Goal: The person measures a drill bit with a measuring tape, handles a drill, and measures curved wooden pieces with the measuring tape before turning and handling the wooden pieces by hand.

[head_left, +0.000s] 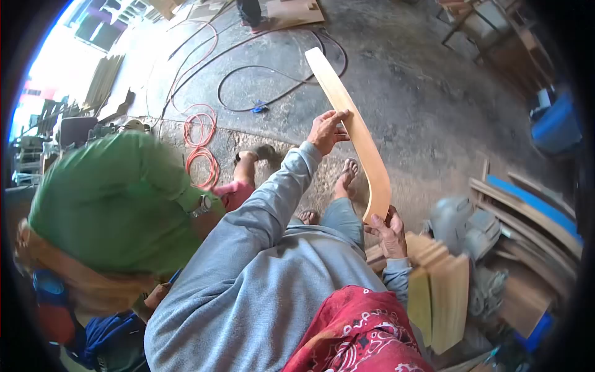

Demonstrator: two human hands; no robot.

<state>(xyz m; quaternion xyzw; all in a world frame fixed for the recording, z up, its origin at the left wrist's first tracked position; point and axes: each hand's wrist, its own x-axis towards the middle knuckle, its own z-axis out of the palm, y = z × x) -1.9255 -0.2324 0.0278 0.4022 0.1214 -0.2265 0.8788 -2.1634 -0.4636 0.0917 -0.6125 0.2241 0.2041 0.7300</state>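
A long, pale wooden piece with a curved lower end [361,137] is held out in front of my body, above the concrete floor. Partway along its left edge, my left hand [328,131] grips it with the thumb on the face and the fingers at the edge and behind. My right hand [389,234] is closed around the bent lower end, close to my waist. Part of the right fingers is hidden behind the wood. The far end of the piece points up and away, touching nothing.
Close on my left is a person in a green shirt [111,198]. Stacked wooden pieces [443,291] stand by my right side, near a grey machine [462,223] and leaning boards [527,204]. An orange hose [201,146] and a dark hose [223,93] lie on the floor.
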